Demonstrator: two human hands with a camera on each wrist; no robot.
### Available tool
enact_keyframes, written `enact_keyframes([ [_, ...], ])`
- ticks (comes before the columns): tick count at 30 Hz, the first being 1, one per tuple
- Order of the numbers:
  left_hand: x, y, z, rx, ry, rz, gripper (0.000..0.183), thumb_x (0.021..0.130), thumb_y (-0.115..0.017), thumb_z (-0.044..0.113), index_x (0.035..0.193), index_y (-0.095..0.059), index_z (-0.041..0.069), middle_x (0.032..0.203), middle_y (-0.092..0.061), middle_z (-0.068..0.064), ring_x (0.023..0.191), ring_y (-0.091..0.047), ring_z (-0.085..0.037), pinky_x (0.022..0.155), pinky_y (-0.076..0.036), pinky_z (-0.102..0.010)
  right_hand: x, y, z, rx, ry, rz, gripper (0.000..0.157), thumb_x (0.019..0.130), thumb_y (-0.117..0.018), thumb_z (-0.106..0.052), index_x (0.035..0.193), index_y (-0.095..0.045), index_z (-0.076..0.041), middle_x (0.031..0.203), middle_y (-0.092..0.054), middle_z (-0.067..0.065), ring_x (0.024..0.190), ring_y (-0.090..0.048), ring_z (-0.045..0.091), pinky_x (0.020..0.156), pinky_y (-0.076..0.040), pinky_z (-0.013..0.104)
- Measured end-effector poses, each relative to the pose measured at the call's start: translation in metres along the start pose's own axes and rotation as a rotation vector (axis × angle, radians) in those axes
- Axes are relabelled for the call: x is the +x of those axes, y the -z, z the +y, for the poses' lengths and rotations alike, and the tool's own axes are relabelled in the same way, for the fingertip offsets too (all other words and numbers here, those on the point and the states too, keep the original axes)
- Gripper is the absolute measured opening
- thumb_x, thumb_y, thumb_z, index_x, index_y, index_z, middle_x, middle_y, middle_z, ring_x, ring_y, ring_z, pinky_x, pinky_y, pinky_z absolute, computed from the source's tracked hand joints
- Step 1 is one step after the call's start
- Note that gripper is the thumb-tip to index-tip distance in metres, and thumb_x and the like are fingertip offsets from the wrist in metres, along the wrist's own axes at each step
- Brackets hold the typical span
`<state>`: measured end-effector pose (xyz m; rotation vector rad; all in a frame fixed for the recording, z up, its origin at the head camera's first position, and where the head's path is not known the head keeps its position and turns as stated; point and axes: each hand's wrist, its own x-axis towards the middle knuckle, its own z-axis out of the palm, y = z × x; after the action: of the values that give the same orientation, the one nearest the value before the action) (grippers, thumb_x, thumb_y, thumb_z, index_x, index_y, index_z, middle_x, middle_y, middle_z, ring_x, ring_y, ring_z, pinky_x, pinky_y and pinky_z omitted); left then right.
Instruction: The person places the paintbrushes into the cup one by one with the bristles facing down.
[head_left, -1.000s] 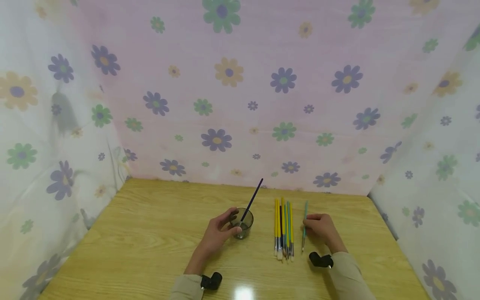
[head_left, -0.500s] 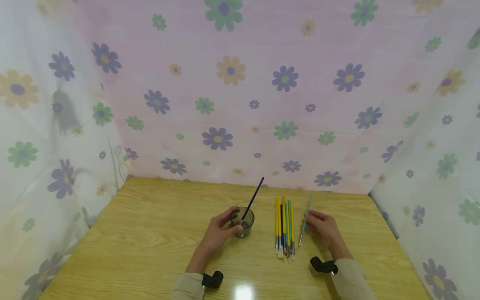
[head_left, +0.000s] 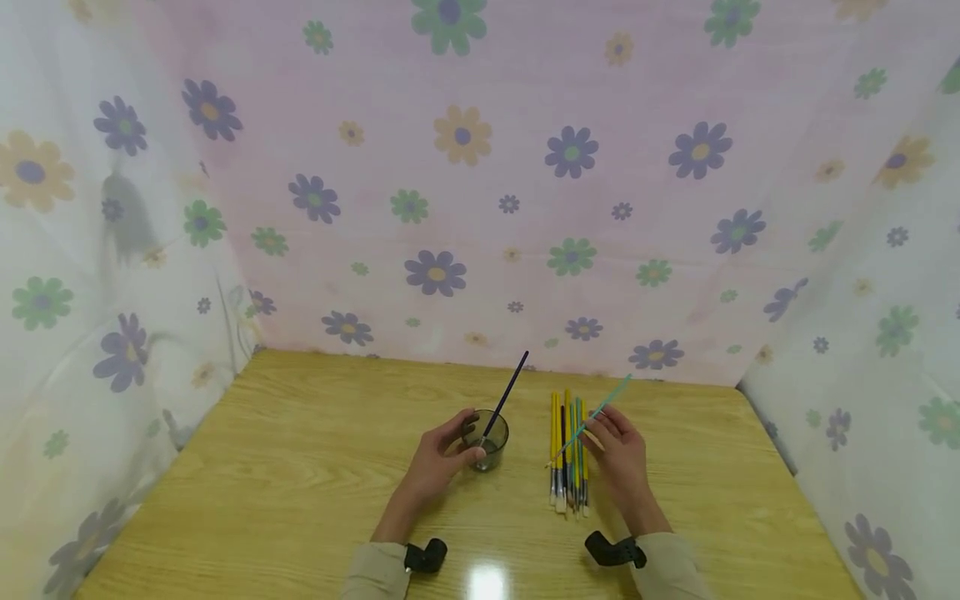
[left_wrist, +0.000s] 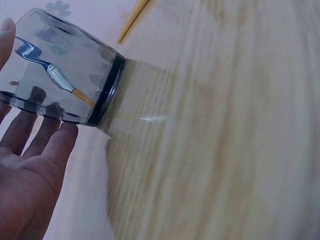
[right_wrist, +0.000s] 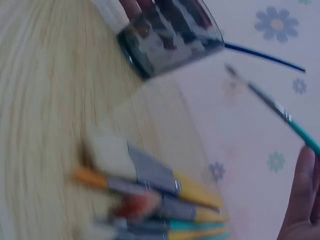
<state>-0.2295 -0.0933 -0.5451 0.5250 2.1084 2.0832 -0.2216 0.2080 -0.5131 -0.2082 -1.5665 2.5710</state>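
My left hand (head_left: pixel 433 468) grips a clear, dark-tinted glass (head_left: pixel 497 457) standing on the table, thumb on the near side. Inside it leans a dark purple paintbrush (head_left: pixel 513 387), its orange bristles (left_wrist: pixel 82 96) down at the bottom in the left wrist view. My right hand (head_left: pixel 624 458) pinches a teal paintbrush (head_left: pixel 611 396) by its handle, raised over a row of paintbrushes (head_left: pixel 556 429). The held brush slants, bristle end pointing down and left toward the glass. In the right wrist view its dark ferrule (right_wrist: pixel 270 104) shows near the glass, apart from it.
The row lies right of the glass, with yellow, teal and dark handles pointing away and bristles toward me. A flower-patterned sheet (head_left: pixel 465 208) rises behind the wooden table (head_left: pixel 300 458) and along both sides. Each wrist wears a black camera mount (head_left: pixel 615 550).
My right hand has lifted the teal paintbrush off the table and carried it left over the row, tilting it more. My left hand stays on the glass.
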Motion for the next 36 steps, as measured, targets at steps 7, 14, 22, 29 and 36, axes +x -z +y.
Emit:
enact_keyframes([
  [7, -0.001, -0.001, 0.001, -0.001, 0.013, 0.010, 0.070, 0.094, -0.073, 0.010, 0.156, -0.040, 0.003, 0.157, -0.043, -0.018, 0.147, -0.039, -0.034, 0.121, -0.032, -0.051, -0.005, -0.032, 0.009, 0.052, 0.121, 0.111, 0.022, 0.096, -0.063, 0.009, 0.107, -0.063, -0.010, 0.093, -0.064, -0.001, 0.087, -0.068, 0.011, 0.081, -0.064, 0.030],
  [14, 0.000, -0.003, 0.000, 0.000, 0.022, 0.037, 0.069, 0.095, -0.072, 0.010, 0.156, -0.040, 0.004, 0.157, -0.044, -0.017, 0.147, -0.040, -0.033, 0.121, -0.032, -0.051, -0.006, -0.062, 0.011, 0.124, 0.217, 0.087, 0.021, 0.095, -0.063, 0.009, 0.103, -0.065, -0.010, 0.095, -0.063, 0.001, 0.085, -0.069, 0.013, 0.080, -0.064, 0.028],
  [22, 0.000, -0.005, 0.001, -0.001, 0.027, 0.048, 0.069, 0.095, -0.071, 0.008, 0.156, -0.039, 0.004, 0.157, -0.044, -0.017, 0.147, -0.039, -0.032, 0.121, -0.032, -0.051, -0.008, -0.089, 0.025, 0.159, 0.273, 0.048, 0.021, 0.092, -0.067, 0.011, 0.103, -0.065, -0.007, 0.096, -0.067, 0.002, 0.086, -0.070, 0.013, 0.077, -0.064, 0.028],
  [29, 0.000, -0.005, 0.000, 0.002, 0.012, 0.054, 0.069, 0.095, -0.072, 0.009, 0.156, -0.039, 0.002, 0.156, -0.045, -0.018, 0.146, -0.040, -0.035, 0.120, -0.033, -0.053, -0.006, -0.101, 0.045, 0.081, 0.251, 0.019, 0.023, 0.092, -0.064, 0.014, 0.113, -0.056, 0.010, 0.096, -0.066, 0.002, 0.089, -0.069, 0.016, 0.080, -0.064, 0.030],
  [36, 0.000, -0.005, -0.001, -0.010, 0.001, 0.056, 0.068, 0.095, -0.072, 0.008, 0.155, -0.041, 0.003, 0.155, -0.046, -0.019, 0.146, -0.041, -0.035, 0.121, -0.032, -0.053, -0.004, -0.106, 0.058, 0.023, 0.263, -0.002, 0.021, 0.091, -0.065, 0.013, 0.110, -0.061, 0.006, 0.095, -0.066, 0.010, 0.087, -0.069, 0.016, 0.077, -0.064, 0.031],
])
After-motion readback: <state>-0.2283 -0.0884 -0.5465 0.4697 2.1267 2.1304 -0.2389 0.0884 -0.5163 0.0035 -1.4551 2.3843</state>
